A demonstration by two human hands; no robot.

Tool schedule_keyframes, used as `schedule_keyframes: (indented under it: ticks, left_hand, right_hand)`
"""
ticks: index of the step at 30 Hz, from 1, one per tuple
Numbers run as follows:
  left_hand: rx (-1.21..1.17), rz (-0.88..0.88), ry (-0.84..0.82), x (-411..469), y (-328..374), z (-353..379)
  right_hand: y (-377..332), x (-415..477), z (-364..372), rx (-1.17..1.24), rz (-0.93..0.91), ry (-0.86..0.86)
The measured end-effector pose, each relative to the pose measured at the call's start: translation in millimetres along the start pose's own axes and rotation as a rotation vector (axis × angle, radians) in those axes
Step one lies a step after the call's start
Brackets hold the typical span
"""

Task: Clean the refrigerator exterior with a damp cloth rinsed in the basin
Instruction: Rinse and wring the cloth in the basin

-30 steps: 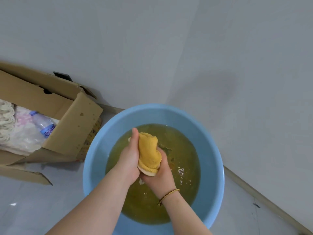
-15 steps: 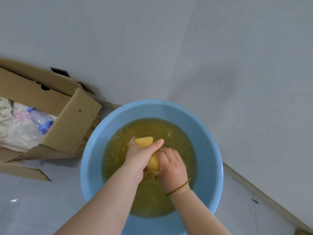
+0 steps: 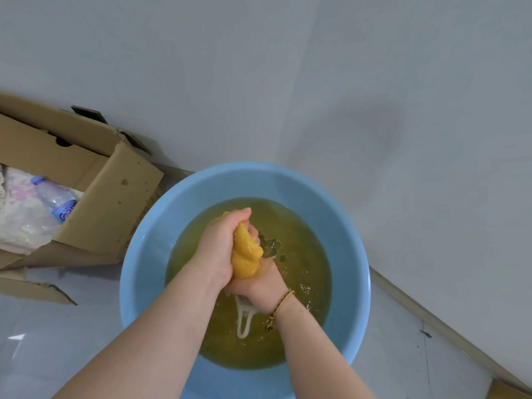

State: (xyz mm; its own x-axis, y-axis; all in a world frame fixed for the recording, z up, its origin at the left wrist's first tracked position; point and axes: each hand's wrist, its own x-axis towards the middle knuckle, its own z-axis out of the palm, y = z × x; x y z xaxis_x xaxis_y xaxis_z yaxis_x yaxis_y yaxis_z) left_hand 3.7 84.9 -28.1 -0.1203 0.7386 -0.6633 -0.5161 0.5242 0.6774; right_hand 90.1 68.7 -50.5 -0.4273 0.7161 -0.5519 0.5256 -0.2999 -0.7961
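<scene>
A round blue basin (image 3: 144,272) stands on the floor in the room's corner, holding yellowish, murky water (image 3: 302,272). Above the water I hold a wet yellow cloth (image 3: 244,254) bunched between both hands. My left hand (image 3: 218,249) grips its upper part, fingers curled over the top. My right hand (image 3: 256,286), with a braided bracelet on the wrist, grips the lower part from beneath. A pale strip of the cloth hangs down into the water under my right hand. The refrigerator is not in view.
An open cardboard box (image 3: 109,203) sits left of the basin against the wall, with a plastic water bottle (image 3: 54,200) and pale fabric inside. Grey walls meet behind the basin. A baseboard (image 3: 431,321) runs along the right. Grey floor lies to the left and right of the basin.
Half a second ago both hands pressed the cloth down at the water. Now they have lifted it above the surface and squeeze it, and the water below is rippling.
</scene>
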Motion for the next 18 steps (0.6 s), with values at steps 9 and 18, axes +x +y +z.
schedule_keyframes:
  ticks: [9,18]
  left_hand:
    - [-0.145,-0.142,-0.301,-8,1,-19]
    - [0.303,-0.418,-0.456,-15,-3,-33]
  right_hand:
    - [8,-8,-18,-0.024,0.061,-0.215]
    - [29,-2,-42,-0.994,-0.545,0.471]
